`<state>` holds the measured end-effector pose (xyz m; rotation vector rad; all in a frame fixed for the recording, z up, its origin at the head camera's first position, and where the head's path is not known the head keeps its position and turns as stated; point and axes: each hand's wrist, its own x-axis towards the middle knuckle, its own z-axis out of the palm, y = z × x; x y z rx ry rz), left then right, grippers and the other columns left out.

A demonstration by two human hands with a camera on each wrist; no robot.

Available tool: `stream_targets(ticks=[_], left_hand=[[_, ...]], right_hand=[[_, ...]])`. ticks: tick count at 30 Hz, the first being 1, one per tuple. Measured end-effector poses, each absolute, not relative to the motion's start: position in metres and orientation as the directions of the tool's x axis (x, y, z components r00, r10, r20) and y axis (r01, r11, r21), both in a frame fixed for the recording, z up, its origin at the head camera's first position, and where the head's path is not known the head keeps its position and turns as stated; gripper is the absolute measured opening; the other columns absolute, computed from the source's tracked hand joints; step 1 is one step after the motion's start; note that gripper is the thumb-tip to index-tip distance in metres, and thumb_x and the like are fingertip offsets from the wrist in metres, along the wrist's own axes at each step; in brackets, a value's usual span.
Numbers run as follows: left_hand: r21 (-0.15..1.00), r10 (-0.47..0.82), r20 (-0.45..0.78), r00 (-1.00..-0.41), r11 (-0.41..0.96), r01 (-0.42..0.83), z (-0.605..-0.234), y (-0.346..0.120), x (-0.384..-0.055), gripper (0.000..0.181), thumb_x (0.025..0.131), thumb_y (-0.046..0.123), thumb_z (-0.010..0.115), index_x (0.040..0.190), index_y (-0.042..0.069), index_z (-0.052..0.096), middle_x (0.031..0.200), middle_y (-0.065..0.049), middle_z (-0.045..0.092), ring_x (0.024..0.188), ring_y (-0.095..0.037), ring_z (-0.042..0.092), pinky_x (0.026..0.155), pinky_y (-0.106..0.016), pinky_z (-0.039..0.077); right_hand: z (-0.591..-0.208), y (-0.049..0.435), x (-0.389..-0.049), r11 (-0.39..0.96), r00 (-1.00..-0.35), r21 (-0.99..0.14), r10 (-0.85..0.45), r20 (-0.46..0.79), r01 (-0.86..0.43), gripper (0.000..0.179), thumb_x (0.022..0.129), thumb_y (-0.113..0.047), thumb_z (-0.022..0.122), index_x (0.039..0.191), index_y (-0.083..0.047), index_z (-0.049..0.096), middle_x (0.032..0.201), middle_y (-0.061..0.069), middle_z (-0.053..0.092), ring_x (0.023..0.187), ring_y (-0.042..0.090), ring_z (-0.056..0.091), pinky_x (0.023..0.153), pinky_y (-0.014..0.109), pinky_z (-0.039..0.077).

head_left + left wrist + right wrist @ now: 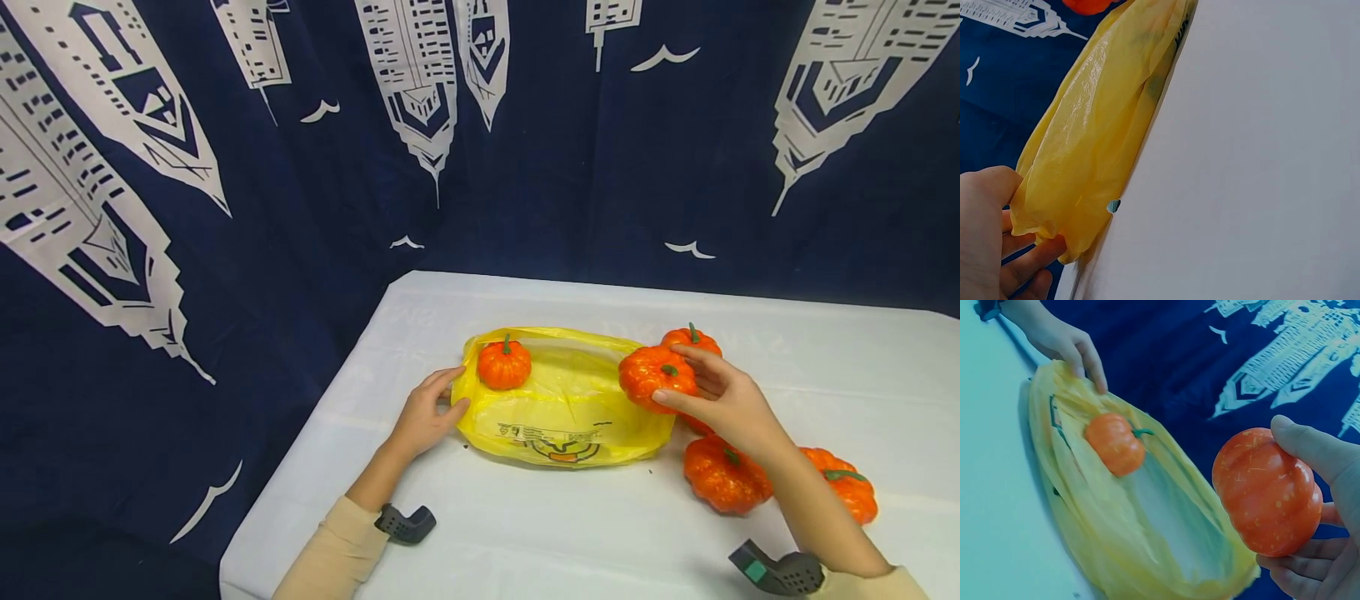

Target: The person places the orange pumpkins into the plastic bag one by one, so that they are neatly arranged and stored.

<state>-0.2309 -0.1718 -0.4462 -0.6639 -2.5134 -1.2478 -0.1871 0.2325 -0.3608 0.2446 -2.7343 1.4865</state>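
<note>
A yellow plastic bag (487,421) lies spread on the table with its mouth up. One small orange pumpkin (504,367) with a green stem sits in its left part. My left hand (423,417) pinches the bag's left end; the left wrist view shows yellow plastic (1079,156) between thumb and fingers. Above the bag's right end, my right hand (735,408) grips a larger speckled orange pumpkin (648,377) by its side. In the right wrist view this held pumpkin (1263,494) is raised beside the bag's open mouth, thumb on top and fingers below.
Several more orange pumpkins are at the right: one behind the right hand (678,336), one in front (720,479), and another partly behind the right forearm (855,496). A white cloth covers the table (525,533). Beyond hangs a dark blue curtain (555,192) with white buildings.
</note>
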Motion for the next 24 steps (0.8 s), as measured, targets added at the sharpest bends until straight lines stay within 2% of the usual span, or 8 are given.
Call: stream_targets(ticks=[3, 6, 10, 17, 24], left_hand=[[0.686, 0.284, 0.418, -0.863, 0.525, 0.505, -0.445, -0.172, -0.230, 0.050, 0.090, 0.013, 0.066, 0.137, -0.001, 0.053, 0.135, -0.017, 0.054, 0.094, -0.025, 0.066, 0.087, -0.039, 0.054], [0.688, 0.283, 0.420, -0.862, 0.520, 0.506, -0.445, -0.172, -0.230, 0.050, 0.090, 0.012, 0.066, 0.136, -0.001, 0.053, 0.134, -0.017, 0.054, 0.094, -0.026, 0.066, 0.087, -0.039, 0.054], [0.690, 0.276, 0.406, -0.871, 0.532, 0.491, -0.446, -0.172, -0.230, 0.050, 0.090, 0.013, 0.066, 0.137, 0.000, 0.053, 0.135, -0.016, 0.054, 0.095, -0.025, 0.066, 0.088, -0.039, 0.053], [0.697, 0.269, 0.389, -0.881, 0.539, 0.473, -0.447, -0.172, -0.231, 0.051, 0.090, 0.013, 0.067, 0.137, 0.002, 0.053, 0.136, -0.013, 0.054, 0.095, -0.023, 0.066, 0.089, -0.038, 0.053], [0.702, 0.269, 0.390, -0.881, 0.532, 0.473, -0.447, -0.172, -0.232, 0.051, 0.089, 0.012, 0.067, 0.137, 0.001, 0.053, 0.136, -0.014, 0.054, 0.095, -0.023, 0.066, 0.089, -0.038, 0.053]], right_hand=[[-0.363, 0.223, -0.191, 0.526, -0.986, -0.838, -0.144, 0.078, -0.143, 0.077, 0.089, -0.035, 0.072, 0.150, -0.007, 0.035, 0.142, 0.025, 0.046, 0.126, 0.042, 0.048, 0.079, 0.014, 0.049], [-0.367, 0.214, -0.195, 0.529, -0.987, -0.838, -0.149, 0.063, -0.133, 0.079, 0.088, -0.038, 0.073, 0.151, -0.008, 0.035, 0.143, 0.025, 0.045, 0.126, 0.041, 0.048, 0.089, 0.034, 0.053], [-0.372, 0.200, -0.201, 0.522, -0.985, -0.842, -0.166, 0.053, -0.134, 0.081, 0.086, -0.039, 0.074, 0.150, -0.005, 0.036, 0.144, 0.025, 0.044, 0.127, 0.042, 0.047, 0.101, 0.052, 0.042], [-0.382, 0.177, -0.210, 0.468, -0.979, -0.872, -0.198, 0.056, -0.144, 0.081, 0.084, -0.036, 0.077, 0.149, -0.006, 0.039, 0.146, 0.021, 0.043, 0.127, 0.040, 0.047, 0.103, 0.051, 0.041], [-0.391, 0.157, -0.220, 0.448, -0.980, -0.885, -0.197, 0.041, -0.127, 0.083, 0.082, -0.036, 0.079, 0.148, -0.004, 0.039, 0.144, 0.023, 0.043, 0.127, 0.040, 0.046, 0.103, 0.051, 0.041]])
